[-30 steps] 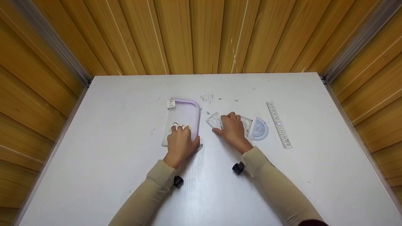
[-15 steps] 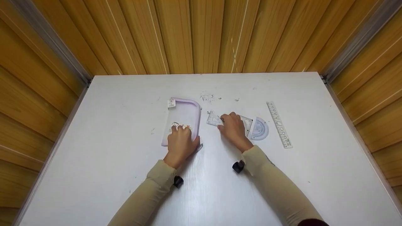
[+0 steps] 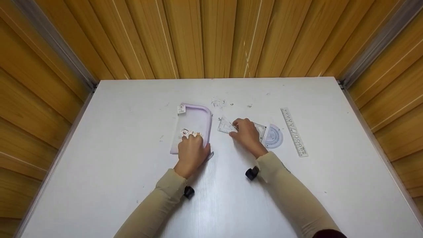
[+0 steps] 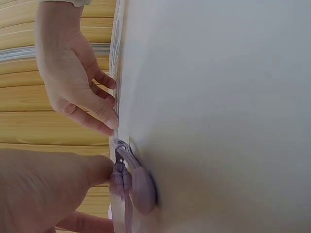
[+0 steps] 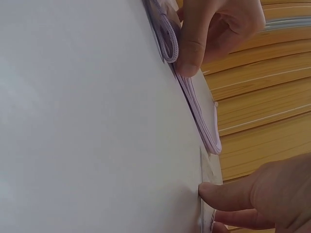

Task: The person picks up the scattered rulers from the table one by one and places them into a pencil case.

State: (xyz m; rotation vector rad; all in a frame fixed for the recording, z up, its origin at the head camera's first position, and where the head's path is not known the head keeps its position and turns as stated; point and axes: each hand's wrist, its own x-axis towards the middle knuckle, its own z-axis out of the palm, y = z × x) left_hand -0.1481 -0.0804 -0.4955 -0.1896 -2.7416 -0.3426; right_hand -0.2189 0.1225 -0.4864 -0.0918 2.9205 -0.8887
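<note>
A translucent pencil case (image 3: pixel 193 119) with a lilac zip edge lies flat left of centre. My left hand (image 3: pixel 191 152) grips its near end, fingers curled on top and thumb at the zip side. Beside that thumb hangs the lilac zip pull (image 4: pixel 144 191), seen in the left wrist view. To the right, my right hand (image 3: pixel 247 134) pinches a small clear set square (image 3: pixel 225 126) by its right part, thumb on the near edge. Another clear set square (image 3: pixel 261 129) shows partly from behind this hand. A bluish protractor (image 3: pixel 274 136) lies just right of it.
A clear straight ruler (image 3: pixel 294 132) lies slanted at the right on the white table (image 3: pixel 132 125). Yellow wood-like panels (image 3: pixel 211 39) rise behind the table and along both sides. A white tag (image 3: pixel 181 109) hangs at the case's far corner.
The small set square has turned and its tip has shifted under my right hand, whose thumb has drawn in towards the fingers. My left hand and the pencil case stay nearly still.
</note>
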